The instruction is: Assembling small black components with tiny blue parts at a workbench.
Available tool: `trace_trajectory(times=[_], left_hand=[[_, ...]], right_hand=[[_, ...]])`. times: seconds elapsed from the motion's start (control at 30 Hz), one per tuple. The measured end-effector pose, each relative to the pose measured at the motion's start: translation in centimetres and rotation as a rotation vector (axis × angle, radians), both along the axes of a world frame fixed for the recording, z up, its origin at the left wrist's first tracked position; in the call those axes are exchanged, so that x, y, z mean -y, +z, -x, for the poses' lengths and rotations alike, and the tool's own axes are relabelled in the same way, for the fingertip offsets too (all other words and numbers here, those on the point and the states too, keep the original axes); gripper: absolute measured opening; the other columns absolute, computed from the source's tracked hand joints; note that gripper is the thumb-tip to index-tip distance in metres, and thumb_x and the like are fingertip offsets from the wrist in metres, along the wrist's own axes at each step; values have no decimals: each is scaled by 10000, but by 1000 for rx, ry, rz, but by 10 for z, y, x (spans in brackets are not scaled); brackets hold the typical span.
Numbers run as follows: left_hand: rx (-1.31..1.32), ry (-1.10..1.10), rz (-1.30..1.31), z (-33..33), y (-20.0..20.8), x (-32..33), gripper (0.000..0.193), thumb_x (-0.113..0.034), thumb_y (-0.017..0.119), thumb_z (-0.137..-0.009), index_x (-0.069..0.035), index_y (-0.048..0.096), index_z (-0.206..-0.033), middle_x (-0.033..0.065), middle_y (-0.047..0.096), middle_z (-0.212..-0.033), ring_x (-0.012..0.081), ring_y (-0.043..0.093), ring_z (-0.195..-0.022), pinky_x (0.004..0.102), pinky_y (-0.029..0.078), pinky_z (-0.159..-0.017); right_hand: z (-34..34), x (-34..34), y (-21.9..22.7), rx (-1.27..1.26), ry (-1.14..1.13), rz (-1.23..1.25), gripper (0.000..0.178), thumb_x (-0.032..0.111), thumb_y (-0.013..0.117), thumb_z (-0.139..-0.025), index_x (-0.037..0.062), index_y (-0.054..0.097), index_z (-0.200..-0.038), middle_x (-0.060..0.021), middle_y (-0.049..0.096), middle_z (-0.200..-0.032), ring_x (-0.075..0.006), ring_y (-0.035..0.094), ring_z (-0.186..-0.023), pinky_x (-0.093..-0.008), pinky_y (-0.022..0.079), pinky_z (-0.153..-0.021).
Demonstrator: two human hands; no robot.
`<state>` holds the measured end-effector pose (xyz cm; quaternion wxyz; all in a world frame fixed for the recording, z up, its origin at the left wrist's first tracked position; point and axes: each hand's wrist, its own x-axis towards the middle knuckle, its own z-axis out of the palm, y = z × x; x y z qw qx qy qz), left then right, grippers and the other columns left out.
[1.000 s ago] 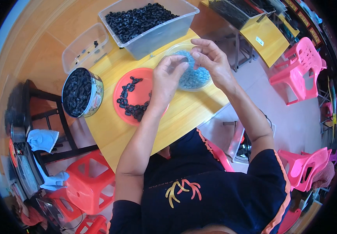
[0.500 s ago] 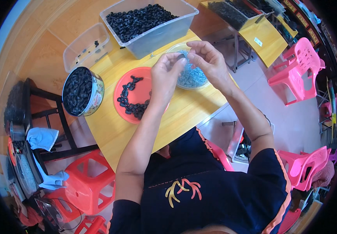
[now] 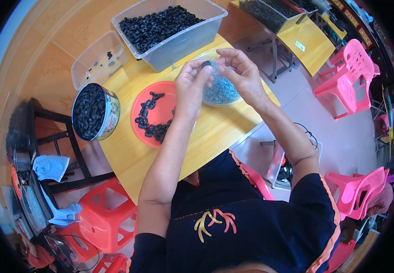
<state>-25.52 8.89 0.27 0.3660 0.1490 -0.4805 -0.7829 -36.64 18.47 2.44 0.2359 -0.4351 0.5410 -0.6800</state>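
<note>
Between the thumb and fingers of my left hand [image 3: 190, 84] is a small black ridged wheel-like piece [image 3: 206, 64]. Just to its right, my right hand [image 3: 243, 75] is raised with thumb and fingers curled together; whatever they pinch is too small to make out. Both hands are over the near side of a clear round tub [image 3: 226, 105] full of small silvery-blue metal bits [image 3: 220, 92]. Left of my left forearm lies a red round plate [image 3: 164, 109], with several black wheel-like pieces [image 3: 151, 129] along its left and lower parts. My forearm covers its right side.
On the yellow wooden table [image 3: 215, 125] stand a large clear bin [image 3: 179, 48] of black pieces, a nearly bare clear box [image 3: 79, 75] and a round bucket [image 3: 112, 116] of black parts. Red stools [image 3: 99, 223] and pink chairs [image 3: 354, 79] stand around; another yellow table [image 3: 313, 57] is at far right.
My hands stay close together over the tub, and the black piece now shows more clearly in my left fingers. The whole view has shifted slightly.
</note>
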Motion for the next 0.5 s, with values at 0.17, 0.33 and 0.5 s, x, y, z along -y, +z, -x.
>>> trace_trajectory(times=[0.17, 0.33, 0.5], left_hand=[[24, 17, 21, -1, 2, -1, 185, -53, 619, -881, -5, 563, -1051, 24, 610, -849, 62, 549, -712, 199, 438, -611], [96, 46, 103, -2, 4, -3, 191, -62, 621, -882, -7, 565, -1056, 17, 610, -836, 54, 542, -712, 195, 435, -612], [137, 70, 162, -1, 3, -4, 184, -76, 620, -884, -8, 565, -1046, 9, 615, -814, 46, 539, -695, 192, 434, -596]], right_hand=[[3, -6, 0, 144, 69, -108, 231, 114, 613, -911, -2, 614, -1111, -40, 629, -923, -92, 575, -811, -244, 492, -746], [2, -4, 0, 140, 27, -161, 214, 131, 626, -906, -8, 632, -1070, -45, 642, -917, -82, 573, -772, -234, 497, -700], [3, -3, -5, -33, -1, -129, 207, 93, 620, -901, -6, 623, -1084, -41, 641, -944, -85, 580, -795, -234, 496, -702]])
